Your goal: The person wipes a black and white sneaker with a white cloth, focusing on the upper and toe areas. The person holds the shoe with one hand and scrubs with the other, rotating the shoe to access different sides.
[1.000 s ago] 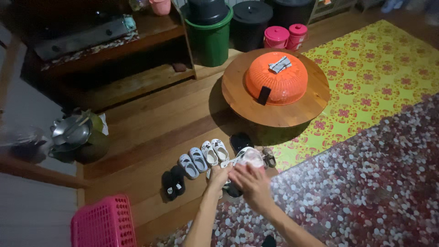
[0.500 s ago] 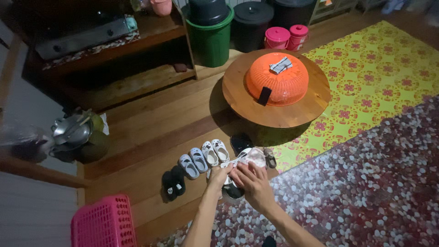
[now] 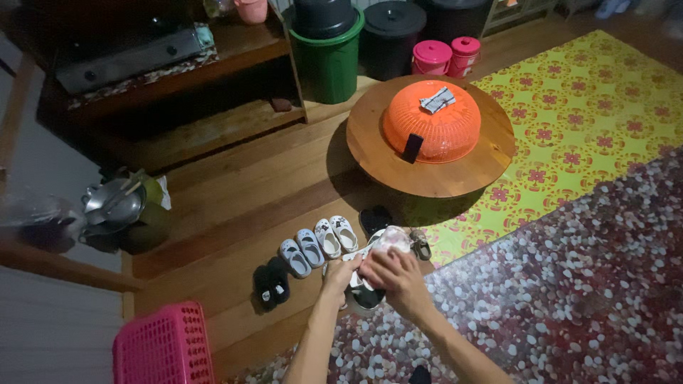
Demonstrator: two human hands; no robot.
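My left hand (image 3: 341, 273) and my right hand (image 3: 395, 277) meet over a white shoe (image 3: 367, 293) on the wooden floor, both gripping it. A pale, light pink bundle (image 3: 393, 240) lies just beyond my right fingers; what it is I cannot tell. To the left stand two pairs of small white shoes (image 3: 317, 243) and a pair of small black shoes (image 3: 269, 284). A dark shoe (image 3: 375, 217) sits behind the white one.
A round low wooden table (image 3: 459, 174) carries an orange mesh dome cover (image 3: 430, 119). Buckets and pink containers stand behind it. A pink basket (image 3: 164, 345) is at lower left, metal pots (image 3: 117, 206) at left, patterned floor mats on the right.
My right hand has shifted slightly over the white shoe, with its fingers curled tighter. The view has barely moved.
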